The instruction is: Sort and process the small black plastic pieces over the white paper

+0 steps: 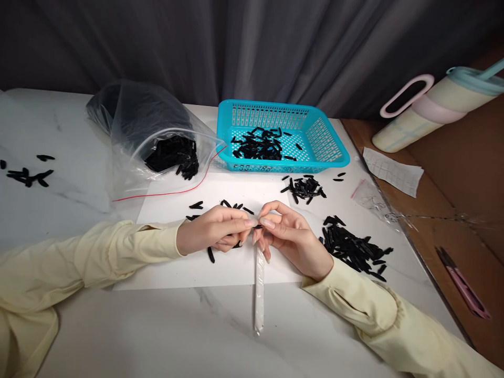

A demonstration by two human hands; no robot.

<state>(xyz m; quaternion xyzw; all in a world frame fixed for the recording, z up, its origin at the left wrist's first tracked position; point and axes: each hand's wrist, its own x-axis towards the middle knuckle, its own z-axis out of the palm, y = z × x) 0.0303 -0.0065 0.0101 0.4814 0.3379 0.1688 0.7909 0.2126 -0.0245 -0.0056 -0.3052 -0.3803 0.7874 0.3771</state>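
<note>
My left hand (222,227) and my right hand (289,233) meet above a white sheet (165,268), fingertips pinched together. Between them is a small black piece (257,227), mostly covered by the fingers; its kind is unclear. Below the right fingers a narrow, shiny white strip (259,294) hangs or lies toward me; whether the fingers hold it I cannot tell. Thin black pieces (211,255) lie scattered under and around my left hand. To the right of my right hand rests a larger heap of black pieces (354,247), with a smaller heap (305,188) behind.
A blue perforated basket (334,157) at the back holds black pieces. Left of it, an unsealed clear zip bag (129,173) spills more. At right are a tumbler (421,118), a paper slip (394,170), a small clear bag (372,199) and a pink-handled tool (466,291).
</note>
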